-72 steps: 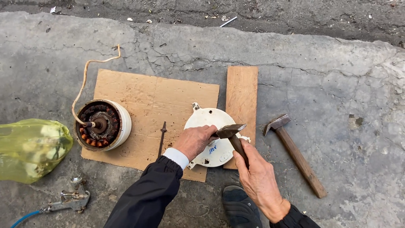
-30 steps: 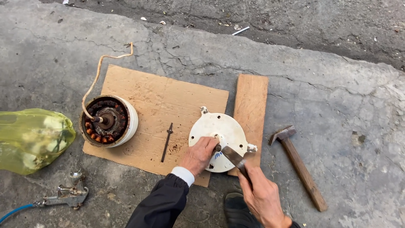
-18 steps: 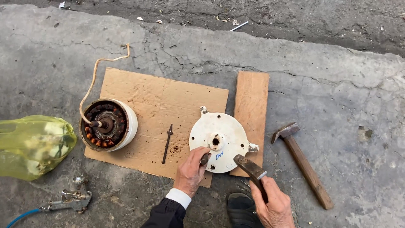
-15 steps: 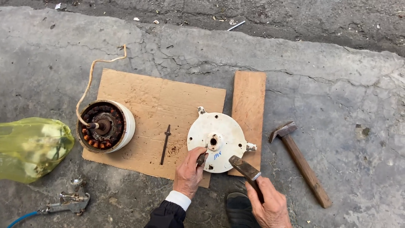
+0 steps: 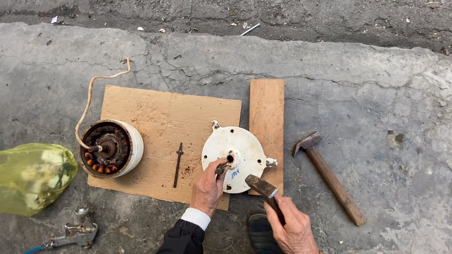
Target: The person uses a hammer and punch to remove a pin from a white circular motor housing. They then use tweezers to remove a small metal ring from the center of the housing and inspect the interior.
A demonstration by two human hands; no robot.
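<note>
Sitting on the near right corner of a cardboard sheet [image 5: 160, 136], half over onto a wooden plank [image 5: 267, 127], is the white round motor cover [image 5: 240, 155], flat side up with a rusty hole in the middle. A short dark punch [image 5: 221, 167] is held against that hole, pinched by the fingers [image 5: 213, 170] of the left hand [image 5: 207, 188], tip right at the centre. A small hammer [image 5: 264, 189] is gripped in the right hand [image 5: 294, 230], fingers wrapped tight round the handle, head raised just beside the cover's near edge and not touching it.

Progress-wise, the motor looks already pulled apart: the wound stator in its white housing [image 5: 110, 149] is parked on the cardboard's left edge, well apart, its cord [image 5: 92, 101] trailing off onto the concrete floor [image 5: 376, 94]. Whatever is stuck in the cover's centre looks not yet knocked out, so that bit seems to be what's left.

Also lying about: a thin dark rod [image 5: 178, 163] on the cardboard between the two parts, a second wooden-handled hammer [image 5: 329, 176] on the right, a yellow-green plastic bag [image 5: 33, 176] and a metal spray gun [image 5: 70, 233] on the left
</note>
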